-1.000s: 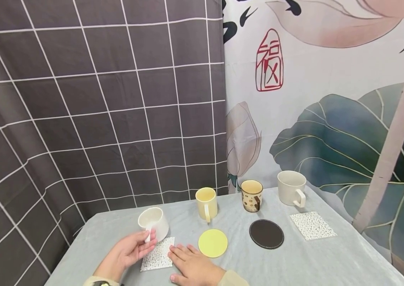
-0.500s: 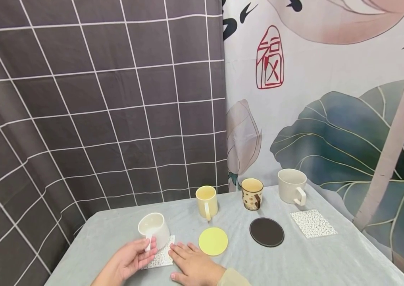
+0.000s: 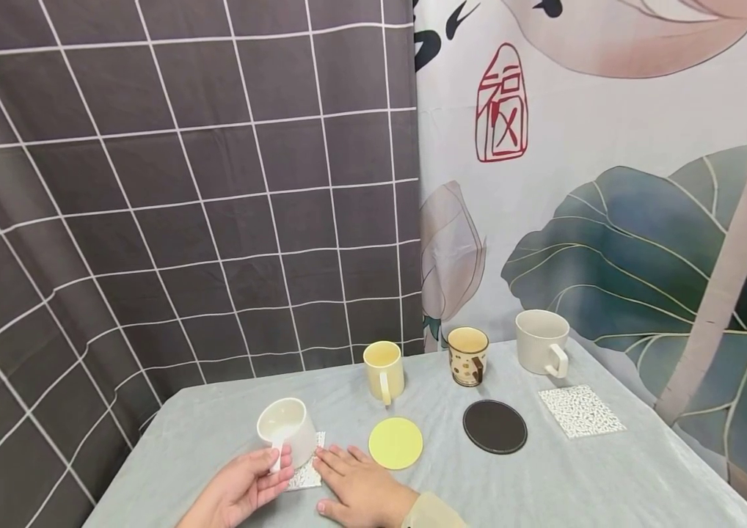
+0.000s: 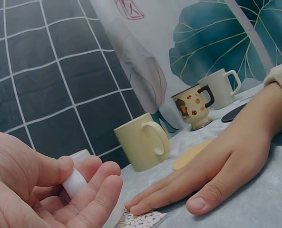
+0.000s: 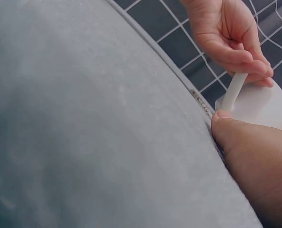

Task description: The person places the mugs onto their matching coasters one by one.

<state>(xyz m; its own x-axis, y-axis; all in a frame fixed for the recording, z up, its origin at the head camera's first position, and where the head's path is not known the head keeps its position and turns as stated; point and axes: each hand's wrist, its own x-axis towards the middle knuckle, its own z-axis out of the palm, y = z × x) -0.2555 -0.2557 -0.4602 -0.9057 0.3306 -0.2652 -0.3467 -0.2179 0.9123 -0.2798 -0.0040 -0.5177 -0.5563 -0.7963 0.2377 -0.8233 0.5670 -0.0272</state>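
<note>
My left hand (image 3: pixel 248 484) pinches the handle of a white mug (image 3: pixel 297 436) between thumb and fingers. The mug is over a square patterned coaster (image 3: pixel 307 477) and hides much of it; whether it touches the coaster I cannot tell. In the left wrist view the white handle (image 4: pixel 75 184) shows between thumb and fingers. My right hand (image 3: pixel 367 488) lies flat, palm down, its straight fingertips at the coaster's right edge. Just beyond it lies a round yellow coaster (image 3: pixel 396 443).
Along the back stand a yellow mug (image 3: pixel 384 374), a spotted brown-handled cup (image 3: pixel 468 359) and a large off-white mug (image 3: pixel 541 343). A round black coaster (image 3: pixel 495 427) and another patterned square coaster (image 3: pixel 581 411) lie at the right. Grey cloth covers the table (image 3: pixel 479 491).
My left hand has brought the white mug nearer to me, so it covers more of the patterned coaster. The right hand has stayed at the coaster's edge.
</note>
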